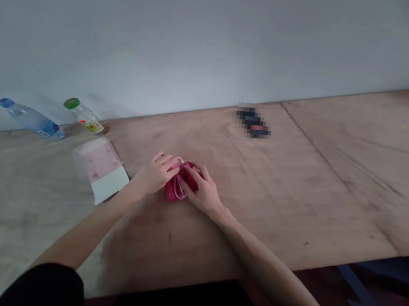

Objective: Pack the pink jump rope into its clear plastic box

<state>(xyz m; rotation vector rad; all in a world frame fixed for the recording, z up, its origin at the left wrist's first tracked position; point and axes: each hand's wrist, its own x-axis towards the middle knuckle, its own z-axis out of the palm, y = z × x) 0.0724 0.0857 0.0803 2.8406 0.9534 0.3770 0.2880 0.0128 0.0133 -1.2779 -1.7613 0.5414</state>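
Note:
A bundle that looks like a coiled jump rope [179, 190], with pale pink cord loops and thick deep-pink handle parts, is between my two hands over the table's middle. My left hand [156, 172] grips it from the left, its fingers bent over the upper loops. From the right, my right hand [203, 188] closes on it, with thumb and fingers around a deep-pink part. Fingers cover much of the bundle, so both ends of the cord are hidden.
Left of my hands lies an opened clear packet with a pink-and-white card [109, 177]. Farther left are a blue-capped plastic bottle [34, 120] and a green-lidded jar [86, 117]. A blurred dark item [253, 122] lies near the wall [216, 42]. The wooden table [295, 196] has a seam at right.

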